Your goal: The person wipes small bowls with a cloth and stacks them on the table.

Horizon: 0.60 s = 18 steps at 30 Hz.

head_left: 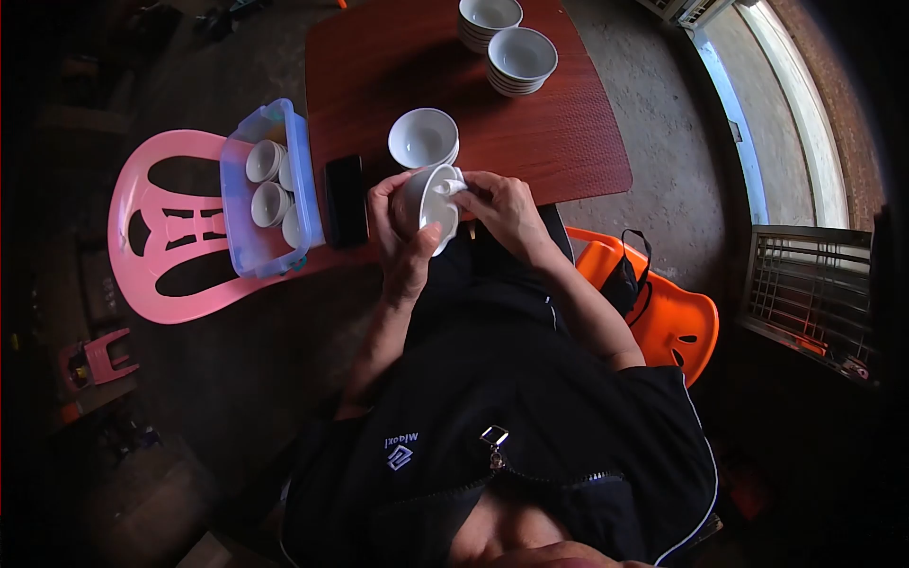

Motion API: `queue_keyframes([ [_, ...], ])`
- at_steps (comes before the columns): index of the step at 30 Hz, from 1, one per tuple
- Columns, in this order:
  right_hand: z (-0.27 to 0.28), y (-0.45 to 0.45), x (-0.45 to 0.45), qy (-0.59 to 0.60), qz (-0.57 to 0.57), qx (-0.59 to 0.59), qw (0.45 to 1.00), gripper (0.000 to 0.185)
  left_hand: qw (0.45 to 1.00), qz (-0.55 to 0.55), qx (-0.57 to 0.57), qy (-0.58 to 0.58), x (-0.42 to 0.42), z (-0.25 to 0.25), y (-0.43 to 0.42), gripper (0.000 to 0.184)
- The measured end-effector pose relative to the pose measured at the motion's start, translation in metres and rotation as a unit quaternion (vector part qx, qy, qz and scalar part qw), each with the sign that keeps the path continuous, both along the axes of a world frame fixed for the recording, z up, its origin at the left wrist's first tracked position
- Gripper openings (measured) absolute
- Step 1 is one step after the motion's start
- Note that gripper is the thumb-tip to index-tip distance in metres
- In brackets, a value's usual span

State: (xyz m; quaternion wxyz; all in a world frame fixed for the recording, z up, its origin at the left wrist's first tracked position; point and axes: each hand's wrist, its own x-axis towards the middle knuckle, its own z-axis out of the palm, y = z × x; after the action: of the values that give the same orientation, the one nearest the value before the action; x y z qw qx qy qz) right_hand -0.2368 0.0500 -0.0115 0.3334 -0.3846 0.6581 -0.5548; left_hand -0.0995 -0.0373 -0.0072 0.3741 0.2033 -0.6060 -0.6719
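Note:
My left hand (403, 248) is wrapped round a white bowl (414, 201), which is tilted on its side with its mouth to the right. The thumb presses on the near rim. My right hand (504, 210) is closed in a pinch on a small white piece (449, 188) that looks like folded tissue or cloth, held inside the bowl's mouth. Just beyond, a short stack of white bowls (423, 139) stands upright near the table's edge. Farther back are two taller stacks of white bowls, a nearer one (523, 57) and a farther one (490, 13).
The reddish-brown table (568, 142) lies in front of me. A black phone-like slab (346, 201) rests at its left edge. On a pink chair (142, 189) stands a clear blue plastic bin (248, 248) holding several white bowls. An orange chair (677, 317) with a black bag (622, 287) is at right.

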Motion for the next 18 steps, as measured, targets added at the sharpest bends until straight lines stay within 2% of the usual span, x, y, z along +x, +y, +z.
queue_keyframes([
  [1, -0.006, 0.001, 0.0, -0.158, 0.036, 0.04, 0.986, 0.026, 0.999, -0.002, -0.014, 0.034, 0.0, -0.002, -0.001, 0.06],
  [2, -0.003, 0.004, 0.002, -0.289, 0.048, 0.01, 0.956, 0.029, 0.999, -0.002, -0.014, 0.032, -0.001, 0.001, 0.0, 0.06],
  [4, -0.002, 0.002, 0.0, -0.223, 0.024, 0.002, 0.974, 0.029, 0.998, -0.016, -0.058, 0.003, -0.004, 0.007, 0.002, 0.06],
  [5, -0.001, -0.003, -0.001, -0.04, -0.032, -0.015, 0.999, 0.028, 0.999, -0.031, -0.008, -0.011, -0.007, 0.023, 0.011, 0.063],
  [6, 0.003, -0.002, -0.002, 0.043, -0.054, -0.013, 0.998, 0.029, 0.999, -0.032, -0.007, -0.012, -0.006, 0.023, 0.009, 0.063],
  [7, 0.01, -0.001, -0.006, 0.126, -0.076, -0.012, 0.989, 0.03, 0.992, -0.093, 0.089, -0.012, -0.004, 0.024, 0.004, 0.061],
  [8, 0.016, 0.0, -0.007, 0.253, -0.055, -0.118, 0.959, 0.032, 0.971, -0.151, 0.186, -0.013, -0.002, 0.024, -0.001, 0.06],
  [9, 0.015, -0.001, -0.007, 0.313, -0.015, -0.17, 0.934, 0.032, 0.944, -0.179, 0.275, -0.027, -0.001, 0.028, -0.004, 0.057],
  [11, 0.009, -0.008, -0.004, 0.413, 0.036, -0.243, 0.877, 0.034, 0.946, -0.144, 0.273, -0.102, 0.002, 0.017, -0.003, 0.051],
  [13, 0.007, -0.003, -0.001, 0.302, -0.001, -0.162, 0.939, 0.035, 0.968, -0.118, 0.214, -0.065, 0.002, 0.007, -0.001, 0.052],
  [15, -0.002, -0.003, 0.002, 0.285, -0.044, -0.118, 0.95, 0.032, 0.984, -0.081, 0.157, -0.036, 0.0, 0.003, 0.002, 0.055],
  [16, -0.005, 0.0, 0.003, 0.132, -0.039, -0.021, 0.99, 0.029, 0.992, -0.062, 0.108, -0.03, 0.001, -0.002, 0.002, 0.057],
  [17, -0.006, 0.001, 0.004, -0.027, -0.032, 0.076, 0.996, 0.027, 0.997, -0.043, 0.058, -0.024, 0.0, -0.003, 0.003, 0.058],
  [18, -0.008, 0.003, 0.002, -0.097, -0.007, 0.081, 0.992, 0.025, 0.998, -0.023, 0.06, -0.011, -0.001, -0.003, 0.007, 0.058],
])
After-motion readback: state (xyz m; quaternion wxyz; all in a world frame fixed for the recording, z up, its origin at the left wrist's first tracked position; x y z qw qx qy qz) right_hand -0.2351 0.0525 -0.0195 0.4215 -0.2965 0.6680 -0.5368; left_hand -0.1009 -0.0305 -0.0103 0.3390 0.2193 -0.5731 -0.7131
